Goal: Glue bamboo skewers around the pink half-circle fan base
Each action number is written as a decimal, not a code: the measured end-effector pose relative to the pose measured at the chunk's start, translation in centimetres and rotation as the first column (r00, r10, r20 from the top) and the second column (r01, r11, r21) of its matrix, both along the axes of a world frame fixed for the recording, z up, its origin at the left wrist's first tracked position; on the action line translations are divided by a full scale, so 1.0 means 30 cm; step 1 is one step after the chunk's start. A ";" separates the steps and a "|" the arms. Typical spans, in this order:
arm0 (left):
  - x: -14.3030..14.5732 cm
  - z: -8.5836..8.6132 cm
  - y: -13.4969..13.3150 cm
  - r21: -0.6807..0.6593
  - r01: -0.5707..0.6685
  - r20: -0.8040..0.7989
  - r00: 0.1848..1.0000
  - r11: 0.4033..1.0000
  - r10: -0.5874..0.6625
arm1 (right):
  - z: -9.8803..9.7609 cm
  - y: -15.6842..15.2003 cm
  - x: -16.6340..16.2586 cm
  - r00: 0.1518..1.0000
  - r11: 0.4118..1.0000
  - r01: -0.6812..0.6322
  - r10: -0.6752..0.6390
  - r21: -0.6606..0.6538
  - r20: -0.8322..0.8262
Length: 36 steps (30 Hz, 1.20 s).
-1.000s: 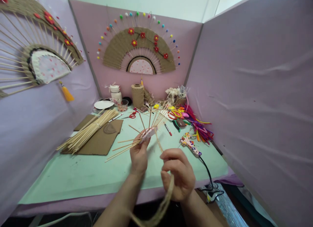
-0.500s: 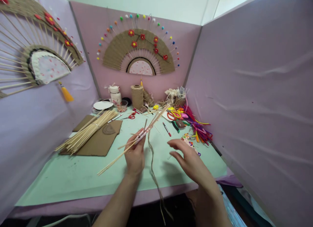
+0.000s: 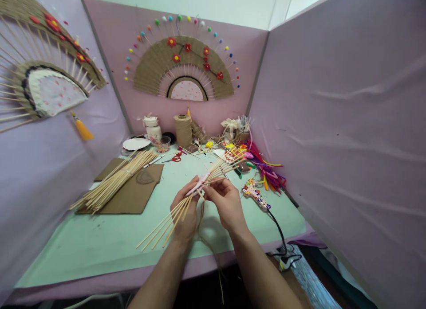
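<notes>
A small fan of thin bamboo sticks (image 3: pixel 219 169) with a pale pink patterned piece (image 3: pixel 201 183) across its middle is held over the table. My left hand (image 3: pixel 185 211) is closed around its middle from the left, the stick ends poking out toward me and away. At its right side, my right hand (image 3: pixel 226 202) has thumb and fingers pinched on the fan near the patterned piece; whether they grip a stick or the twine is hard to see. A strand of brown twine (image 3: pixel 208 246) hangs from the fan past the table's front edge.
Left, a bundle of bamboo sticks (image 3: pixel 116 180) lies on cardboard (image 3: pixel 146 196). Red scissors (image 3: pixel 176 158) and a twine spool (image 3: pixel 183 131) stand behind. On the right are a patterned glue gun (image 3: pixel 256 196) with a black cord and colourful pipe cleaners (image 3: pixel 269 174). Finished fans hang on the walls.
My right hand has moved left and closed on the fan. The fan has turned, so its sticks now show spread apart. The glue gun is uncovered.
</notes>
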<state>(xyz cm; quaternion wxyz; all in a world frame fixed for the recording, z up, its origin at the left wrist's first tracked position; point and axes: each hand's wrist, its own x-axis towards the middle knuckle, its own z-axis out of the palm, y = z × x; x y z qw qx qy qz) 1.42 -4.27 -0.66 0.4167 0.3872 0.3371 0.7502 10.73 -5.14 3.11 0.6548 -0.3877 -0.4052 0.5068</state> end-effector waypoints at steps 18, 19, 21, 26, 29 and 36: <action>-0.001 -0.019 0.018 -0.050 0.029 0.079 0.997 0.998 -0.025 | 0.004 0.010 -0.004 0.954 0.974 -0.176 0.132 -0.145 -0.269; -0.001 -0.017 0.017 -0.053 0.025 0.073 0.997 0.998 -0.021 | 0.006 0.009 -0.005 0.953 0.972 -0.183 0.138 -0.147 -0.271; 0.000 -0.012 0.014 -0.061 0.028 0.068 0.997 0.998 -0.024 | 0.010 0.007 -0.006 0.953 0.971 -0.190 0.147 -0.144 -0.265; 0.009 0.011 0.013 -0.070 0.090 0.203 0.976 0.994 -0.074 | 0.007 0.001 -0.010 0.961 0.954 -0.222 0.179 -0.200 -0.213; 0.014 0.024 0.012 -0.097 0.125 0.259 0.961 0.987 -0.097 | -0.008 -0.001 -0.017 0.959 0.939 -0.246 0.200 -0.239 -0.199; 0.014 0.038 0.004 -0.128 0.141 0.262 0.959 0.982 -0.104 | -0.025 -0.013 -0.020 0.938 0.910 -0.328 0.282 -0.253 -0.201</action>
